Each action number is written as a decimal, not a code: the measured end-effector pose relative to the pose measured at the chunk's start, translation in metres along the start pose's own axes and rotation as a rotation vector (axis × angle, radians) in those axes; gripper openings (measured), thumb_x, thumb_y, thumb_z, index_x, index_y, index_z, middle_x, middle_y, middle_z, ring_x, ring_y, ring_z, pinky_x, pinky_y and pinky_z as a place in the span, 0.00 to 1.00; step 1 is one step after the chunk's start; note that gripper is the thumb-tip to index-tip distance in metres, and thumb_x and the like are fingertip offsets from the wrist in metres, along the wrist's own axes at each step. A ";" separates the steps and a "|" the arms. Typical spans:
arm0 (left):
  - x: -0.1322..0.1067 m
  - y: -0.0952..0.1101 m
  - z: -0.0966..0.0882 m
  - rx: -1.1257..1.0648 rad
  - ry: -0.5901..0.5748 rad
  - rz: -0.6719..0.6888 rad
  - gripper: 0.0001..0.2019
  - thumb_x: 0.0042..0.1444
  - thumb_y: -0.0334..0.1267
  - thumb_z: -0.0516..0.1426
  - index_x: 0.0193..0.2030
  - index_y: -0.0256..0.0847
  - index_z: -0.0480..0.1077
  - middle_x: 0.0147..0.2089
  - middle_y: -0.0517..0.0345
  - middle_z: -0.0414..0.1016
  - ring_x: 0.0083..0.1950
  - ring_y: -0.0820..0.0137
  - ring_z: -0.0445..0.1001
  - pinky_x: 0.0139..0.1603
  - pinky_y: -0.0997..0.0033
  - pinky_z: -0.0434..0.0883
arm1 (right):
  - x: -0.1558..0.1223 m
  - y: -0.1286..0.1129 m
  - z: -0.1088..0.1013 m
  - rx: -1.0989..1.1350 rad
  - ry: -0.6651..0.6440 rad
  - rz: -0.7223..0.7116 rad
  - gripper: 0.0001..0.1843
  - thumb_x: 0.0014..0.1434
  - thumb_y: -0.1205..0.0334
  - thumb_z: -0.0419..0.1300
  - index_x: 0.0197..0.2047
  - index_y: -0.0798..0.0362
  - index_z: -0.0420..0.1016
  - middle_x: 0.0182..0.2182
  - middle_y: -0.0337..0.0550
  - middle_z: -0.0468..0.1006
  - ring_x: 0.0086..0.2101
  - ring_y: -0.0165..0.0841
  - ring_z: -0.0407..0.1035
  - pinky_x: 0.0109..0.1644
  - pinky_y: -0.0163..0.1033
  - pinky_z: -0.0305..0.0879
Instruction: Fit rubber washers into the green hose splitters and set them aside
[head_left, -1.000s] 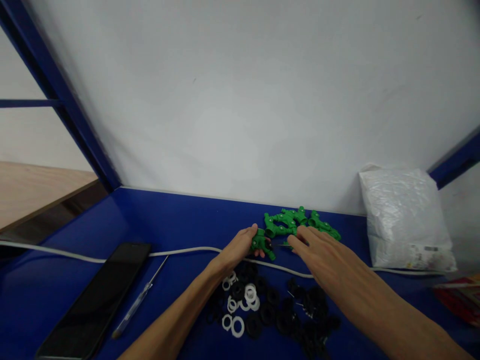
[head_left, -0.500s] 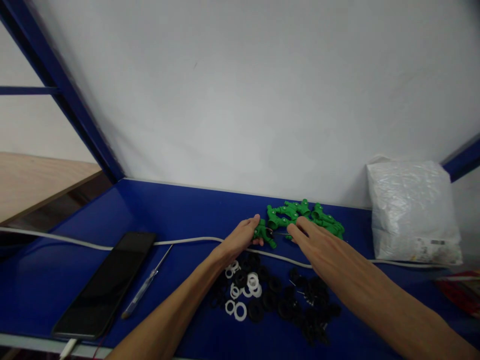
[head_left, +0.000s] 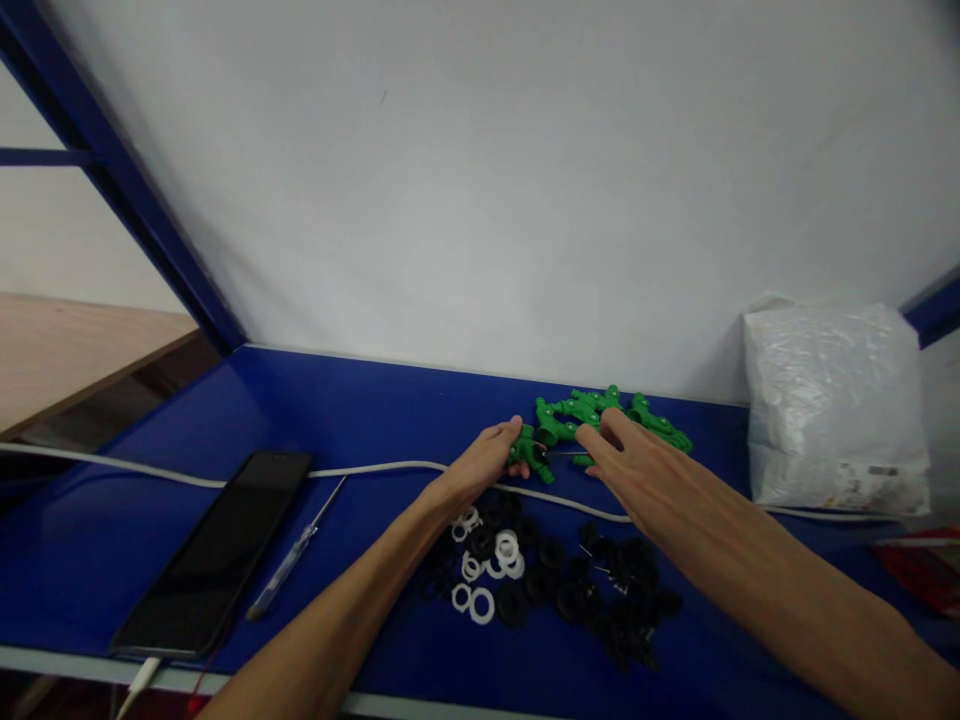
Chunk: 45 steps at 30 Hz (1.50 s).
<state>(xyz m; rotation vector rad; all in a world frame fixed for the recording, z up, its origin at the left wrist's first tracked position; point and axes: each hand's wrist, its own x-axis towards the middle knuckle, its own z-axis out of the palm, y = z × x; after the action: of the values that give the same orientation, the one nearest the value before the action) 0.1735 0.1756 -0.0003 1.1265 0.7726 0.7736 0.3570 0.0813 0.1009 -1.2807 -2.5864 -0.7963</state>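
My left hand is closed around a green branched hose connector, keeping it just above or on the blue tabletop. A small black piece shows at the connector's right opening. From my right hand a thin metal shaft like a screwdriver's points left, its tip at that black piece. The handle is hidden inside my curled fingers. Behind both hands lies a pile of more green connectors. White rings and black rings are scattered nearer to me, with small black parts to their right.
A white cable runs across the blue table, passing under my hands. At left lie a dark phone and a clear-handled screwdriver. A white plastic package stands at right against the wall.
The view has tilted slightly, so the table things sit a little higher in the picture. Both hands keep nearly the same pose, with the shaft still at the green connector.
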 end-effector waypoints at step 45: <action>0.002 -0.004 0.000 0.043 0.023 0.018 0.26 0.65 0.59 0.51 0.35 0.35 0.72 0.26 0.56 0.71 0.28 0.72 0.66 0.35 0.70 0.62 | 0.009 0.002 0.002 -0.066 -0.064 0.018 0.23 0.49 0.86 0.54 0.45 0.56 0.70 0.38 0.50 0.76 0.36 0.42 0.73 0.40 0.43 0.70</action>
<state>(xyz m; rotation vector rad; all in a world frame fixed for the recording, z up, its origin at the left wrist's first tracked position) 0.1753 0.1760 -0.0042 1.1659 0.8026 0.7893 0.3529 0.0895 0.1026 -1.3677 -2.6144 -0.8585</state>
